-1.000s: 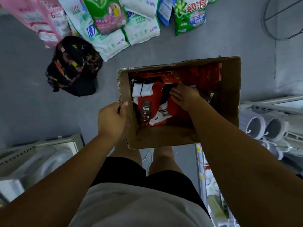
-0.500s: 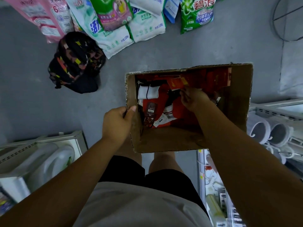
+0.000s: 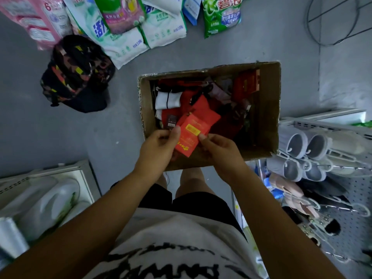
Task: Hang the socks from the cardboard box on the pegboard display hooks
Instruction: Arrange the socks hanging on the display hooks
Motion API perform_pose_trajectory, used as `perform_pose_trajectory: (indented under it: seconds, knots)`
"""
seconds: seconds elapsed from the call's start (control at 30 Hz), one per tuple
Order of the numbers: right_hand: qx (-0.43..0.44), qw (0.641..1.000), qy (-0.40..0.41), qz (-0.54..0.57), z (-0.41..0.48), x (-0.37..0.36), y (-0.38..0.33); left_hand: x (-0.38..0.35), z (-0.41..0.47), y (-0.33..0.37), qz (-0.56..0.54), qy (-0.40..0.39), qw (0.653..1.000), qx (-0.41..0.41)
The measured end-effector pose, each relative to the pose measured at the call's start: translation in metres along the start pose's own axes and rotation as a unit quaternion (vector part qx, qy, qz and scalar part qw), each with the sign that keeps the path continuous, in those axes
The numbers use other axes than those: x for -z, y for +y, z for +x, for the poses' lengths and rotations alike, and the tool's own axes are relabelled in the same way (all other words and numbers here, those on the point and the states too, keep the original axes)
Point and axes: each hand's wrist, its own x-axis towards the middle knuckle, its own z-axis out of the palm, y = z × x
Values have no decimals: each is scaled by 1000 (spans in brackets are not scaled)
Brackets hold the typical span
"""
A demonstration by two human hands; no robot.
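The left thumb [image 3: 176,130] and forefinger are pinching the left edge of a red card, and the right thumb [image 3: 202,136] is pinching its right edge against the curled fingers beneath. So the left hand [image 3: 160,147] and the right hand [image 3: 220,151] are both closing on one red sock pair [image 3: 201,114], each by a light pinch on the card [image 3: 189,135], not a full grip. The pair is hanging above the near-left part of the box [image 3: 278,101], its toe end trailing over the other socks [image 3: 168,100] lying inside.

The card is probably the weak point: pulled from two sides, it may be bending or tearing away from the fabric, and the hanging hole, which I cannot make out here, would then be useless. The trailing end may also be snagging on tags in the heap and dragging a second pair out onto the floor.

The pegboard [image 3: 362,198] is standing to the right, and the part in view is crowded with grey slippers [image 3: 298,142] and other shoes [image 3: 322,228]; a free hook is not showing, so a sideways reach risks knocking those down. The box itself is sitting in front of the feet. A dark backpack [image 3: 78,75] and detergent bags [image 3: 128,41] are lying on the floor beyond, well apart from the hands, and a white tub [image 3: 50,200] is sitting to the left.
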Motion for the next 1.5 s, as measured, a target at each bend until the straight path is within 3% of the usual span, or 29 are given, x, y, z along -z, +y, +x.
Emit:
perform_pose_trajectory:
  seconds: [0.07,0.23,0.5,0.7,0.87,1.07,1.3,1.5]
  knots:
    - [2,999,-28,-36,-1,-6,0,-4,4,2,3,-34,999,6]
    - [34,993,42,-106,36,-9,-25,4,15,4,-47,53,997,0]
    - [-48,987,17,153,140,-42,-79,31,29,2,-56,79,995,-18]
    - [-64,968,46,239,174,-46,-69,30,33,0,-41,76,995,-43]
    - [-49,967,69,242,186,-40,-53,35,35,-5,-15,66,996,-56]
    - [-24,957,115,264,146,-40,-35,40,28,0,-16,35,997,-60]
    - [66,940,184,280,39,-25,-10,58,7,12,30,-10,995,-91]
    - [98,902,273,319,-41,-12,18,65,3,26,103,-32,983,-148]
